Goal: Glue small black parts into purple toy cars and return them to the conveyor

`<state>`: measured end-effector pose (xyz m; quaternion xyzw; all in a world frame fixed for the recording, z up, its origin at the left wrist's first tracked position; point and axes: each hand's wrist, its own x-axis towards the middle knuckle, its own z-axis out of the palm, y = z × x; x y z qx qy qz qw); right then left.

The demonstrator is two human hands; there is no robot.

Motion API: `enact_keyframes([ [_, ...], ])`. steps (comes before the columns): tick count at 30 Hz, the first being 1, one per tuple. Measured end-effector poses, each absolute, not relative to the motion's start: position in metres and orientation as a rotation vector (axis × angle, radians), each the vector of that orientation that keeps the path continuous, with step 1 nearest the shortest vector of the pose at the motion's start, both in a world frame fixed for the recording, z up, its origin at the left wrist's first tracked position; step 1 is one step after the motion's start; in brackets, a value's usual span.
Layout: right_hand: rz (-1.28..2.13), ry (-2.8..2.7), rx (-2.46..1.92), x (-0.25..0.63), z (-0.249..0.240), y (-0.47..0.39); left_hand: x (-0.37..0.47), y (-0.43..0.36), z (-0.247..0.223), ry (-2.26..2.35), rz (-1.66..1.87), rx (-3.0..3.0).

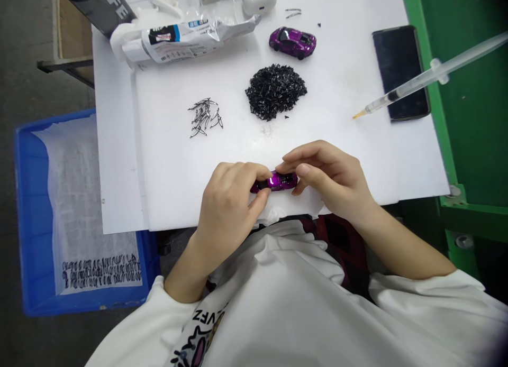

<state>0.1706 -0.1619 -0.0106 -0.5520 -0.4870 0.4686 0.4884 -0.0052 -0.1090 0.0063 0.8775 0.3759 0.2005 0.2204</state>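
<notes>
Purple toy car (277, 181) being pinched at the near edge of the white board (166, 198), left hand (228, 205) clamping its rear end, right hand (329, 179) closing thumb and forefinger over its front and roof. Hovering just above the board's lip, right over the lap. Holding firm on both ends, fingers wrapped tight around the small body.

Risking a drop off that edge: glossy shell, small grip area, any slip sending it down into the lap or to the floor. Covering most of the car with fingers, so hiding whatever small part is being pressed on; cannot tell whether one is seated.

Sitting close behind: pile of black plastic bits (275, 91) and scatter of thin black pieces (204, 117), both loose, both liable to scatter from a careless sleeve or wrist. Poking in from the right, syringe (400, 89) with its tip over the board, beside the phone (400, 73) — a raised right elbow possibly knocking it. Resting farther back, second purple car (292, 42), well apart.
</notes>
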Motion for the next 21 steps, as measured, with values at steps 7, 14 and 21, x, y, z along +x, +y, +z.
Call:
enact_keyframes([
  [7,1.083,-1.319,-1.373,0.174,-0.007,-0.163,-0.006,-0.108,-0.002,1.082,0.439,2.312],
  [14,0.665,-1.814,-1.492,0.173,0.002,-0.165,-0.016,-0.108,-0.008,1.044,0.494,2.217],
  [21,0.553,-1.996,-1.544,0.171,-0.001,-0.167,-0.016,-0.108,-0.005,1.032,0.472,2.173],
])
